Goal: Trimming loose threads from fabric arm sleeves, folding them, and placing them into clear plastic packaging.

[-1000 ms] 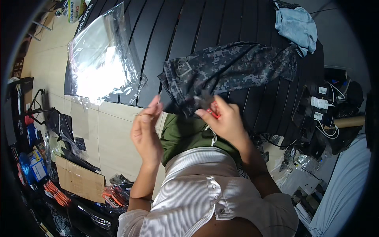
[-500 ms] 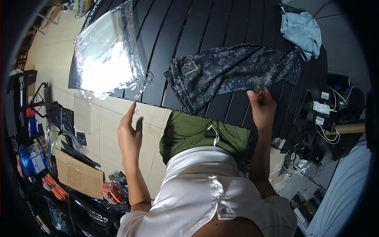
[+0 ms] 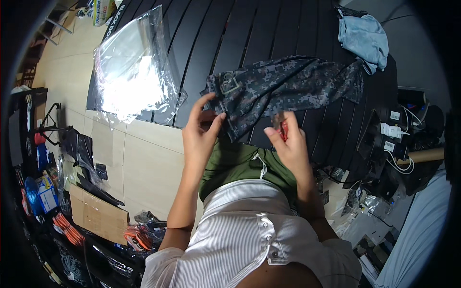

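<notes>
One thumb and forefinger spread apart: left hand (image 3: 199, 133), at the left end of the camouflage garment (image 3: 293, 86), contact unclear. Right hand (image 3: 292, 148) clamped round a red-handled tool (image 3: 285, 130). Garment laid out on black slatted table (image 3: 206, 41). Work looks partway; remainder doesn't show. Versus half-second ago: left hand in from over the floor (image 3: 146, 165), right hand nearer it.

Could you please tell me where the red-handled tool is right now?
In the head view, the red-handled tool is in the person's right hand, right of centre, near the camouflage garment on the black slatted table.
</notes>
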Demonstrator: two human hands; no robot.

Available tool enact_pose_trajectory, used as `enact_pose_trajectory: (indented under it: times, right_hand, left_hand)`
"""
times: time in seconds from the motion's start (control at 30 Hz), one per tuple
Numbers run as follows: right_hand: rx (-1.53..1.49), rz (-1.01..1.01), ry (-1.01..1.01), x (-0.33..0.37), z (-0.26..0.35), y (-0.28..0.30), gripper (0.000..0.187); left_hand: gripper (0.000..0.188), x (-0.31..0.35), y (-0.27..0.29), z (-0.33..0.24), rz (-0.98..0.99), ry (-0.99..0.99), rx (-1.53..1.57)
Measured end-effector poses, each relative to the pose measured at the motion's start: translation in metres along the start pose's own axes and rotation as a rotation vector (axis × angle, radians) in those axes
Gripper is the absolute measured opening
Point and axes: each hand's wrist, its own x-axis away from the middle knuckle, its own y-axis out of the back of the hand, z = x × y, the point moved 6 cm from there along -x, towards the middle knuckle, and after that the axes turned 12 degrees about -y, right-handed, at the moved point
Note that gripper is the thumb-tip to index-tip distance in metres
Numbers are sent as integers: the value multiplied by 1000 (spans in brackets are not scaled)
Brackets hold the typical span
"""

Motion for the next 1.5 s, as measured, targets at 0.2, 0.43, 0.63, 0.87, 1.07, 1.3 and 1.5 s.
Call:
enact_pose_trajectory:
  times: [0.2, 0.43, 0.63, 0.87, 1.07, 1.3, 1.5]
  right_hand:
    - [-132, 59, -27, 5, 2, -7, 22]
    - [-31, 92, 54, 2, 16, -11, 21]
    - [-40, 104, 105, 4, 20, -14, 26]
    - [54, 56, 179, 9, 23, -17, 30]
    - [56, 51, 149, 15, 20, -19, 29]
    - [69, -18, 112, 15, 25, -14, 23]
    - [114, -35, 152, 15, 30, -13, 20]
  left_hand:
    - [21, 2, 1, -4, 3, -85, 203]
    - [25, 7, -3, -10, -66, -59, 308]
    - [29, 13, -15, 9, -1, 245, 624]
    - [29, 20, -30, 9, 69, 476, 780]
    - [42, 18, -31, -5, 49, 386, 838]
    - [48, 19, -35, -10, 88, 388, 856]
    - [45, 19, -34, -10, 75, 373, 856]
